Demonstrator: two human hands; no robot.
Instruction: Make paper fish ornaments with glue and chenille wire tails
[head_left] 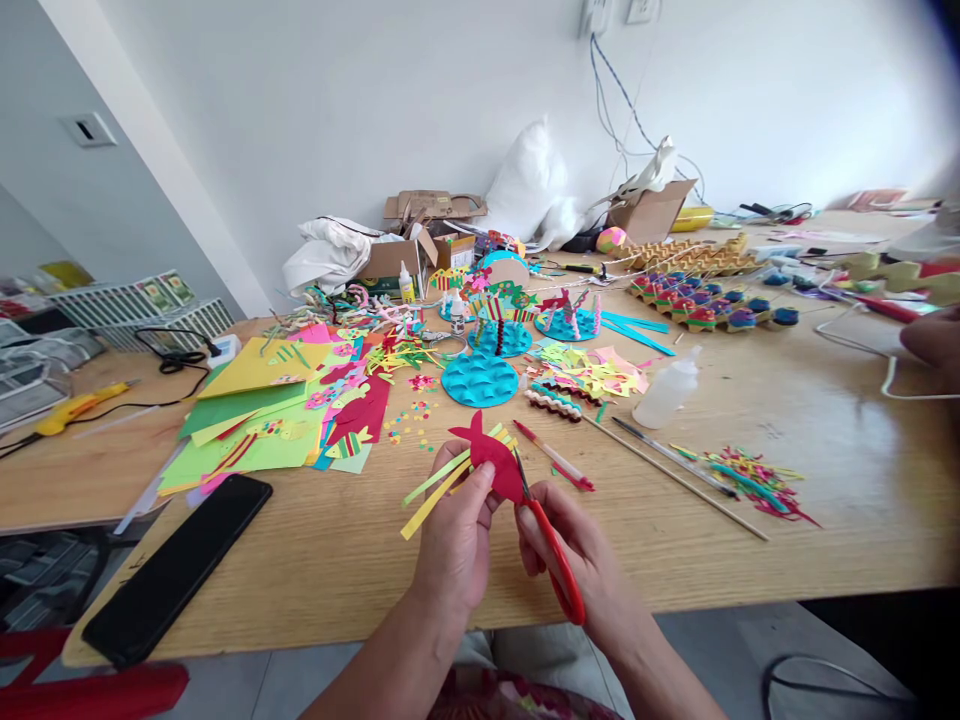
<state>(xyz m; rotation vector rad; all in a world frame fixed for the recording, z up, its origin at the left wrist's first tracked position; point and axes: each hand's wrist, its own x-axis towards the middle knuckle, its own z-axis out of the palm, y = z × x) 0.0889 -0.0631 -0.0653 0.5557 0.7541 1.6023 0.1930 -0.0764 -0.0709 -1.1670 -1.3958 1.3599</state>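
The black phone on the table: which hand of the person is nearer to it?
The left. The left hand, holding the red paper fish, is to the right of the black phone; the right hand, with the scissors, is farther right.

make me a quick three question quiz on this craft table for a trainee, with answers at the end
1. Which hand holds the red-handled scissors?
2. True or false: the black phone lies to the right of both hands.
3. Fill in the blank: along with the red fish cutout, the left hand holds thin yellow and green ____.

Key:
1. The right hand.
2. False: the black phone lies on the table to the left of both hands.
3. Strips.
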